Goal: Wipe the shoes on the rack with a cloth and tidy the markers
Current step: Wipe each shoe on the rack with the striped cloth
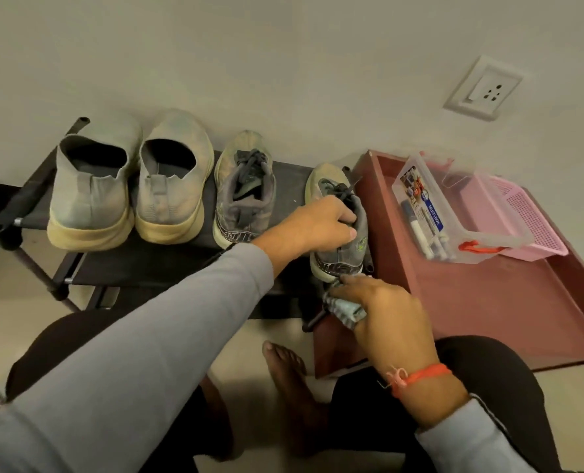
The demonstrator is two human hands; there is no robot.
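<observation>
Markers (432,235) lie inside clear box (468,213) beside pink basket (529,220).

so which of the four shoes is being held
The rightmost shoe, a dark laced one at the rack's right end. The left hand grips its collar; the other three sit untouched.

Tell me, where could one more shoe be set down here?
Bare black shelf fabric shows between the two dark laced sneakers. The reddish-brown tray is bare in front of the clear plastic marker box. The left is crowded by two beige slip-on shoes.
</observation>
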